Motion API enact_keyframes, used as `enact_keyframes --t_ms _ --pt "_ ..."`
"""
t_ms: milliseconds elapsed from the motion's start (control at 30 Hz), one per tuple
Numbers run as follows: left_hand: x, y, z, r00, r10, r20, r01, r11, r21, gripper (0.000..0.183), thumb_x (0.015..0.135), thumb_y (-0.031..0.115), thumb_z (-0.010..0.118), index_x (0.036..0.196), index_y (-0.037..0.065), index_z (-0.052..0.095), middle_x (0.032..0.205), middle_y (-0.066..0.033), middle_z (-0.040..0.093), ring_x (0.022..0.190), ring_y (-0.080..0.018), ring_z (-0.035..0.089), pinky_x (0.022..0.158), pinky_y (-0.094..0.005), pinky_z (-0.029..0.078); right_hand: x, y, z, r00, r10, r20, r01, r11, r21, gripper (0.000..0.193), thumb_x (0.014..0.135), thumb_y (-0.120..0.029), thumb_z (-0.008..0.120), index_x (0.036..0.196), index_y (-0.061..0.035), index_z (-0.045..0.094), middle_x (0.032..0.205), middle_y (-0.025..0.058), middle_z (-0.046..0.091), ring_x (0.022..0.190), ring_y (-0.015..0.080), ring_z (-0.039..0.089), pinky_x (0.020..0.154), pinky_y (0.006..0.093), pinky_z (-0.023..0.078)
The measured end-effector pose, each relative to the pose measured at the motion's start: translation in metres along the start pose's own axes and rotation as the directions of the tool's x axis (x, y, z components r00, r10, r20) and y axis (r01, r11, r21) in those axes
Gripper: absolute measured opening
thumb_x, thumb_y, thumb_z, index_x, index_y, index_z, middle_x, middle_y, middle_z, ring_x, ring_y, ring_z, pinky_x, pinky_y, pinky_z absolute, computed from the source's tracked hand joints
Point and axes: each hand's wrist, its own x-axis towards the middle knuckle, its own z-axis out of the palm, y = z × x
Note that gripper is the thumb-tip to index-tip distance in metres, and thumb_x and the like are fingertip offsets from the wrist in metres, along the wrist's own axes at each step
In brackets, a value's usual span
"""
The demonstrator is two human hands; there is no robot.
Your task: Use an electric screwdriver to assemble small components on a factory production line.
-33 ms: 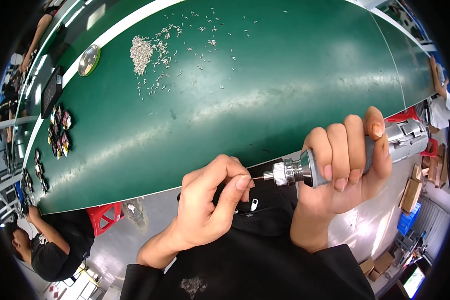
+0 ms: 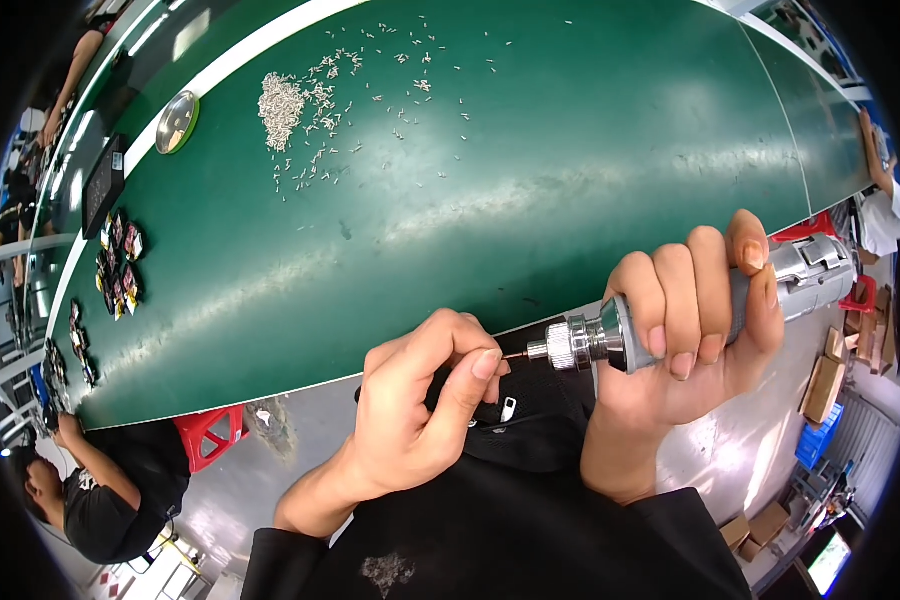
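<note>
My right hand (image 2: 685, 320) is wrapped around a grey and silver cylindrical hand tool (image 2: 815, 278), held level above my lap. Its knurled silver chuck (image 2: 568, 345) points left toward my other hand. Out of the chuck nose comes a thin copper-coloured rod (image 2: 516, 356). My left hand (image 2: 410, 400) is closed in a pinch, thumb against forefinger, at the rod's far end. Whether a smaller piece sits between those fingertips is hidden. Both hands are just off the near edge of the green table (image 2: 530, 230).
A heap of small silvery pins (image 2: 281, 110) lies at the far left, with more scattered around it. Beyond it sits a round shallow dish (image 2: 177, 122). Small dark packets (image 2: 120, 265) and a black box (image 2: 104, 185) line the left. Another person (image 2: 100, 490) sits near a red stool (image 2: 210, 437).
</note>
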Motion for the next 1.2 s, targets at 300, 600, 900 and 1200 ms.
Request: enact_keyframes --t_ms 300,600,900,1200 --pt "0.019 0.016 -0.027 0.985 0.161 -0.055 -0.129 0.918 0.375 0.053 0.1 0.042 0.039 0.113 -0.007 0.058 0.079 -0.0106 0.064 0.062 -0.0164 0.058 0.057 -0.027 0.045 0.011 -0.006 -0.015 0.994 -0.027 -0.105 0.031 0.999 0.04 0.018 0.097 -0.016 0.038 0.102 -0.0067 0.053 0.052 -0.0032 0.036 0.042 0.009 0.036 0.05 0.028 0.037" --pt "0.161 0.058 -0.056 0.948 0.222 0.227 -0.303 0.428 0.851 0.013 0.085 -0.006 0.051 0.077 -0.003 0.061 0.068 -0.0121 0.061 0.06 -0.0229 0.059 0.059 -0.0306 0.047 0.02 -0.001 -0.037 0.931 0.03 -0.363 0.001 0.996 0.084 0.007 0.092 -0.015 0.047 0.091 -0.0087 0.048 0.053 -0.0014 0.035 0.044 0.0108 0.036 0.052 0.0294 0.036" --pt "0.374 0.018 -0.041 0.947 0.307 0.09 -0.222 0.427 0.876 0.03 0.086 0.008 0.057 0.114 -0.001 0.052 0.094 -0.0162 0.064 0.088 -0.0285 0.064 0.079 -0.0371 0.049 0.026 -0.002 -0.052 0.963 0.112 -0.244 -0.084 0.989 0.12 0.006 0.089 -0.01 0.047 0.094 -0.009 0.049 0.055 0.0018 0.04 0.045 0.0127 0.041 0.055 0.0319 0.039" --pt "0.483 0.013 -0.008 0.948 0.305 0.093 -0.156 0.19 0.969 0.043 0.083 0.021 0.064 0.118 0.002 0.05 0.109 -0.0199 0.056 0.105 -0.0369 0.055 0.091 -0.044 0.045 0.023 -0.009 -0.04 0.928 0.204 -0.311 -0.128 0.96 0.248 0.008 0.091 -0.015 0.055 0.092 -0.0081 0.05 0.058 0.001 0.038 0.049 0.0125 0.037 0.052 0.0283 0.035"
